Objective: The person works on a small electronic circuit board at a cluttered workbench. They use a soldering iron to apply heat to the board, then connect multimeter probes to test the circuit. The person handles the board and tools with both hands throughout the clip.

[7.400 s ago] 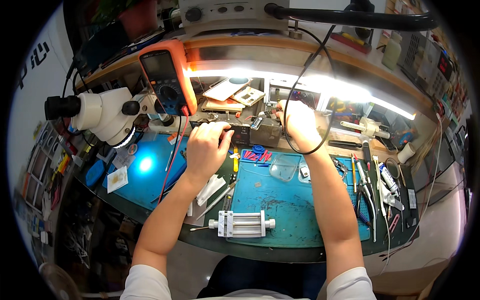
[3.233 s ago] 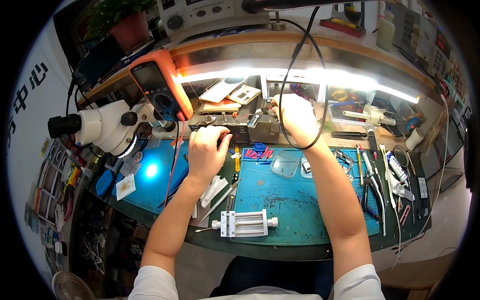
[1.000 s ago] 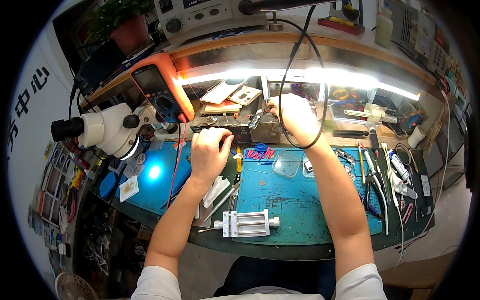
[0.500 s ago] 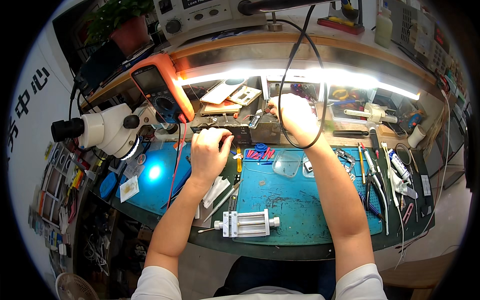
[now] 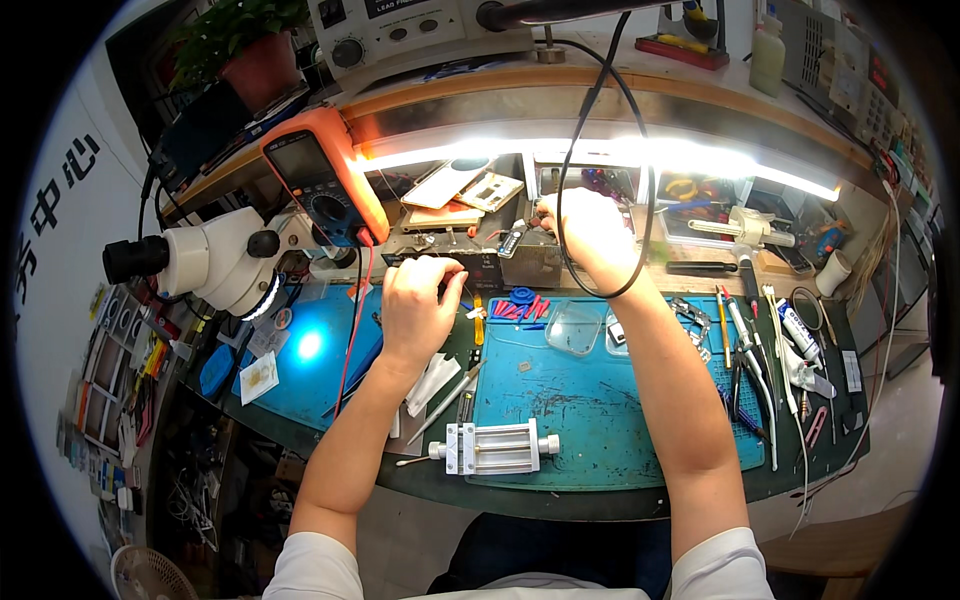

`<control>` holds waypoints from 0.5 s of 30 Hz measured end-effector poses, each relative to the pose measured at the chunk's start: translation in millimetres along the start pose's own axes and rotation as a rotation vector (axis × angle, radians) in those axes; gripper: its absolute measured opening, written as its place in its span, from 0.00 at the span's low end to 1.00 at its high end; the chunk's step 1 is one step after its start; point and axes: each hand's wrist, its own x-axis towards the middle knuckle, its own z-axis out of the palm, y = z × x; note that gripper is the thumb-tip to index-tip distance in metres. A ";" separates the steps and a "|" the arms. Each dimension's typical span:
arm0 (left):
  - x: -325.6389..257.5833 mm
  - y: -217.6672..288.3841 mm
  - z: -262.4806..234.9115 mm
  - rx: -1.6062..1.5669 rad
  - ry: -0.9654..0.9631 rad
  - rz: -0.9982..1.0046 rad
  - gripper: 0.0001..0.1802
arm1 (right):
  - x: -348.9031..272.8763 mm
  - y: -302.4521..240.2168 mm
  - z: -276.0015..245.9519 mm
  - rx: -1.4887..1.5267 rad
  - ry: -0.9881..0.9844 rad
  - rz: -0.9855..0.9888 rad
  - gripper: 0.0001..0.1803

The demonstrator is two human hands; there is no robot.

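Over the back edge of the blue mat (image 5: 600, 400), my left hand (image 5: 418, 308) is raised with thumb and forefinger pinched together. Anything held in that pinch is too small to make out. My right hand (image 5: 592, 232) reaches farther back to the ledge under the light, its fingers curled in beside a small dark device (image 5: 512, 240). What they grip is hidden, and glare washes out the back of the hand. A black cable (image 5: 568, 140) loops down in front of this hand. Toward the front of the mat lies a small metal clamp vise (image 5: 498, 447).
An orange multimeter (image 5: 325, 180) leans at back left, beside a white microscope (image 5: 205, 262). A clear round dish (image 5: 573, 328) and several pink-and-blue pieces (image 5: 520, 305) lie at the mat's back. Pliers (image 5: 742, 370), tweezers and cables crowd the right. A cotton swab (image 5: 413, 461) touches the vise.
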 end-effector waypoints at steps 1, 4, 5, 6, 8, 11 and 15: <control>0.1 0.3 0.0 0.000 0.001 0.001 0.05 | 0.0 0.8 1.1 0.001 -0.008 0.011 0.07; 0.8 0.4 -0.1 0.004 0.005 0.007 0.05 | 1.0 2.0 2.4 -0.011 -0.034 0.027 0.07; 0.8 0.4 0.1 0.004 0.004 0.007 0.05 | 1.2 2.1 2.6 -0.017 -0.043 0.030 0.07; 0.6 0.1 0.2 0.004 0.004 0.007 0.05 | 1.5 1.3 1.9 -0.016 -0.045 0.033 0.07; 0.1 -0.8 0.6 0.003 0.003 0.005 0.05 | 1.8 -0.2 0.2 -0.013 -0.050 0.038 0.07; 0.0 -0.5 1.3 -0.002 0.003 0.004 0.05 | 0.2 2.4 4.1 -0.012 -0.002 0.024 0.07; 0.5 1.2 -0.8 0.001 0.001 0.002 0.05 | 1.1 1.6 5.2 -0.058 -0.032 0.039 0.06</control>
